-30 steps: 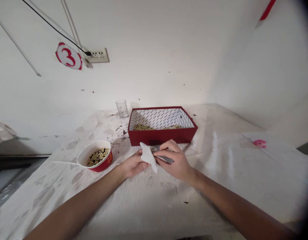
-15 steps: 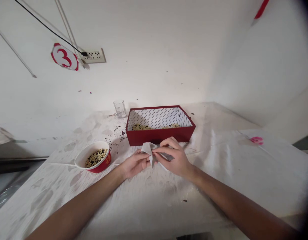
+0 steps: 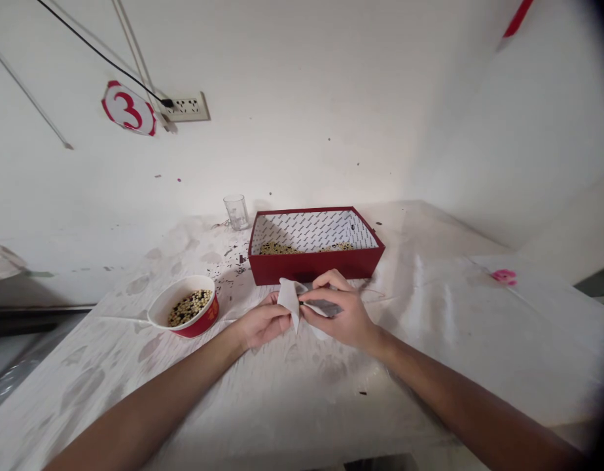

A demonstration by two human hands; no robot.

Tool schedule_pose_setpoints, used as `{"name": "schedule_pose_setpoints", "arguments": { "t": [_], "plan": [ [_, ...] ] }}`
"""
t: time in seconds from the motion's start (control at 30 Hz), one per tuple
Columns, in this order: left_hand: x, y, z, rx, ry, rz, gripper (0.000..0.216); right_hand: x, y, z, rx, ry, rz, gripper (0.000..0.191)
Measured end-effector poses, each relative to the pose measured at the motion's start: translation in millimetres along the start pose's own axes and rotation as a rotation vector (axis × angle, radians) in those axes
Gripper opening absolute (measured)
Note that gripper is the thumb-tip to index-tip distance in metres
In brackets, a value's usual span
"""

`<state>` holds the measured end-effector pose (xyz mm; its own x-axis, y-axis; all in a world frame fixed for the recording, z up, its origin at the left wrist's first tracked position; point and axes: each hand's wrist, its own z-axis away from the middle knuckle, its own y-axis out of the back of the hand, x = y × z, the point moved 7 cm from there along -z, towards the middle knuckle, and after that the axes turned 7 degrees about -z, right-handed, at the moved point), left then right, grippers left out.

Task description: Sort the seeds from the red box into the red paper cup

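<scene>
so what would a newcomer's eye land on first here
Probably the dark red box toward the back of the table. Just in front of it, the left hand holds a thin white piece of material, the right hand close against it. On the wall at upper left, a sign shows a red 3.

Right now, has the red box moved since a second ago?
No: the red box keeps its place against the wall socket; only the view shifted slightly.

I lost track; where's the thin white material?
Head view, lower centre: the white material is between the left hand and right hand, near the long red box.
</scene>
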<state>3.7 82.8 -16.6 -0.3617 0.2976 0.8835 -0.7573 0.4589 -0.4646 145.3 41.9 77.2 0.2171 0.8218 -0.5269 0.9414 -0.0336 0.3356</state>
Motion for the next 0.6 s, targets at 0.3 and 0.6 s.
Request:
{"name": "schedule_pose_setpoints", "arguments": {
  "t": [0.3, 0.6],
  "plan": [
    [5.5, -9.2, -1.7, 0.052, 0.025, 0.09, 0.009, 11.8, 0.7, -0.2, 0.021, 0.038, 0.148, 0.018],
    [9.3, -7.2, -0.3, 0.153, -0.012, 0.04, 0.006, 13.3, 6.2, -5.4, -0.033, 0.039, 0.36, 0.011]
  ]
}}
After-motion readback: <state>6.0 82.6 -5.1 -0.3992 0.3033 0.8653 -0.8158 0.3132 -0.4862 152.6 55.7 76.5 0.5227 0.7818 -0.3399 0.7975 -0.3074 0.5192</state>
